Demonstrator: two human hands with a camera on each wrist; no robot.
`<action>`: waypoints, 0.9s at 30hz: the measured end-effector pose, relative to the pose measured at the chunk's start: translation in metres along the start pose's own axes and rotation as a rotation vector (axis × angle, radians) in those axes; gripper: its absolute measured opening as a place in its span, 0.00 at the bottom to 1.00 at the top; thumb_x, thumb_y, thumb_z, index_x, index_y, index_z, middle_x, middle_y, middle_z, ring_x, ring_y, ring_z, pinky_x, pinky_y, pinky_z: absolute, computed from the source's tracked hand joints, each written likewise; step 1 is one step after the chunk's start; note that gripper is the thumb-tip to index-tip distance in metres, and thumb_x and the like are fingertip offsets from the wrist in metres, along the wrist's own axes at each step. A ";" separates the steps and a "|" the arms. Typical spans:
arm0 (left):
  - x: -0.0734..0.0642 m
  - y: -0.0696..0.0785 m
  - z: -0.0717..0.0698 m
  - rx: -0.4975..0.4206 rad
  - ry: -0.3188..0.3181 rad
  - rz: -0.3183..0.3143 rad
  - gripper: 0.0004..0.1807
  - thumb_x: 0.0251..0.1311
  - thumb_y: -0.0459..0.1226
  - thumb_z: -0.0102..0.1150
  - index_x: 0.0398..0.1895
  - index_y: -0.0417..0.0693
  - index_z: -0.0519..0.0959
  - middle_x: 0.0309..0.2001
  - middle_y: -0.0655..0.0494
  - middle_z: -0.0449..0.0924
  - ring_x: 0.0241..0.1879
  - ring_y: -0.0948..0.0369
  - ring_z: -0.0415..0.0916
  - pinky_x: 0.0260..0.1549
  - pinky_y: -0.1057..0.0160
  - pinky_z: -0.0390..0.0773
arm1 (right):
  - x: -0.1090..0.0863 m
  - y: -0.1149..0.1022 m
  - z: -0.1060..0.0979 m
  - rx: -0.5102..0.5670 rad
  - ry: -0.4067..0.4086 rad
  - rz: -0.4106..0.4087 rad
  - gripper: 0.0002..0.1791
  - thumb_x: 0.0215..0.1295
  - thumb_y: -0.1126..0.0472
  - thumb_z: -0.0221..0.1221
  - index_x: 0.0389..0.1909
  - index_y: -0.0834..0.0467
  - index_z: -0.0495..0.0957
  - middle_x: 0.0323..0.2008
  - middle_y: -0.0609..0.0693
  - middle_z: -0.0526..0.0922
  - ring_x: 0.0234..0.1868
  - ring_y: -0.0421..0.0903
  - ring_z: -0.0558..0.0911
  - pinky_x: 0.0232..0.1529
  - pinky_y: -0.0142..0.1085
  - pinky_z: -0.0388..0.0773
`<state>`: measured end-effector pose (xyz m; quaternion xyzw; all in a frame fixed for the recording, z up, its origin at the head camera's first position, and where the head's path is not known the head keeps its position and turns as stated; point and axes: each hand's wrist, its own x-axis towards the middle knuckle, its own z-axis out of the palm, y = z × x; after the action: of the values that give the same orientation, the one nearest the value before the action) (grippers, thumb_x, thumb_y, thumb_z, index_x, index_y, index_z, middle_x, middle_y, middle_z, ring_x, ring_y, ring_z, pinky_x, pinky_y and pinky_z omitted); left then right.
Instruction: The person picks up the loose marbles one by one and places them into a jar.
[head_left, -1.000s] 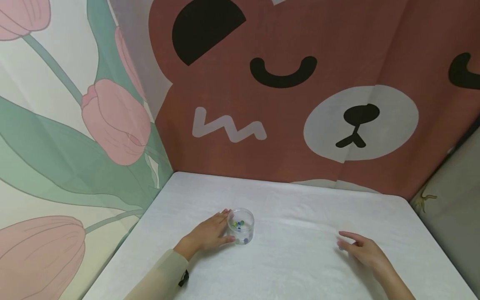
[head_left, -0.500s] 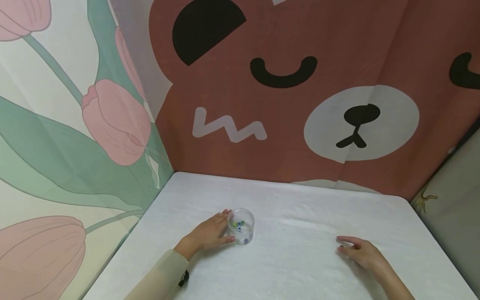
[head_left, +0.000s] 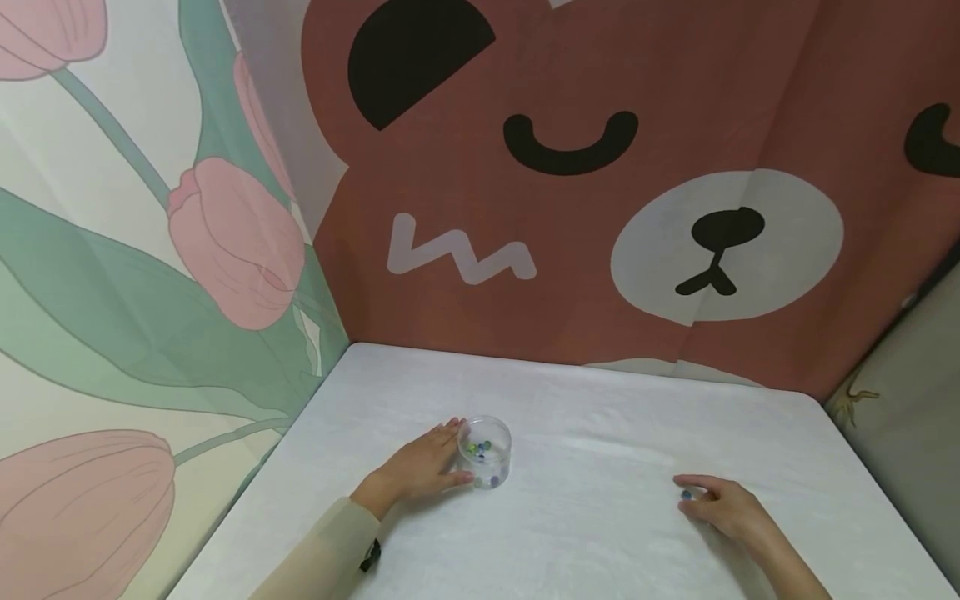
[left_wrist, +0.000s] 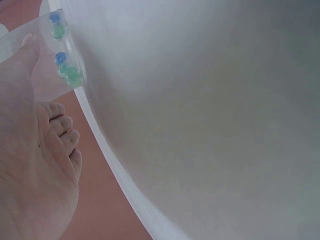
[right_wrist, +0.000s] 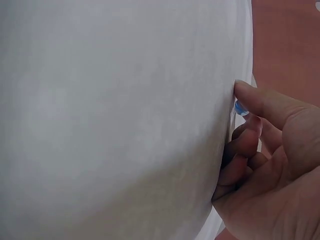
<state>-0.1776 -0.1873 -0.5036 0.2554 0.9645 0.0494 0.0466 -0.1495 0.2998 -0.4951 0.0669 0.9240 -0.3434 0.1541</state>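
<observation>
A small clear round jar (head_left: 486, 433) stands upright on the table, with several blue and green glass marbles (head_left: 480, 450) at its bottom. My left hand (head_left: 416, 473) holds the jar from its left side. The thumb lies against the near wall and the fingers reach along the far side. In the left wrist view the thumb (left_wrist: 29, 52) shows on the clear wall, and the marbles (left_wrist: 67, 70) are seen through it. Far to the right, my right hand (head_left: 726, 504) is low over the cloth, thumb and index finger around one blue marble (head_left: 686, 495). The right wrist view shows that marble (right_wrist: 241, 108) just beside the thumb tip.
A white cloth (head_left: 577, 533) with faint wrinkles covers the table. Behind it hangs a brown bear-print curtain (head_left: 465, 317), and a tulip-print curtain (head_left: 232, 242) runs along the left. A wide stretch of cloth lies between the two hands.
My right thumb and index finger have drawn closer together around the blue marble, which shows more plainly now. The left hand and jar stay in place; the head view shifts slightly.
</observation>
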 end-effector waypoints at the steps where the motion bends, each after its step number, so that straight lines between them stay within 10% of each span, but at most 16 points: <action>1: 0.000 0.000 0.000 -0.002 -0.001 0.000 0.51 0.56 0.72 0.30 0.74 0.48 0.42 0.74 0.57 0.41 0.73 0.60 0.38 0.71 0.57 0.48 | 0.000 0.000 0.000 -0.006 -0.001 -0.006 0.34 0.48 0.42 0.67 0.56 0.53 0.76 0.35 0.51 0.75 0.42 0.50 0.71 0.40 0.45 0.71; 9: 0.000 -0.001 -0.001 0.016 0.002 0.015 0.51 0.57 0.71 0.29 0.74 0.47 0.43 0.74 0.55 0.41 0.73 0.59 0.39 0.71 0.58 0.47 | -0.001 0.000 0.000 -0.033 0.024 -0.037 0.26 0.53 0.43 0.65 0.51 0.52 0.80 0.45 0.59 0.78 0.49 0.58 0.72 0.47 0.54 0.71; 27: 0.001 0.001 -0.001 0.006 -0.013 0.000 0.52 0.56 0.72 0.27 0.74 0.48 0.41 0.74 0.55 0.41 0.73 0.59 0.38 0.71 0.58 0.47 | -0.004 -0.001 0.003 -0.023 0.110 -0.039 0.24 0.53 0.40 0.63 0.46 0.51 0.82 0.31 0.48 0.76 0.32 0.45 0.70 0.28 0.33 0.65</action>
<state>-0.1782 -0.1864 -0.5029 0.2558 0.9643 0.0450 0.0521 -0.1452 0.2971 -0.4949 0.0660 0.9360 -0.3317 0.0972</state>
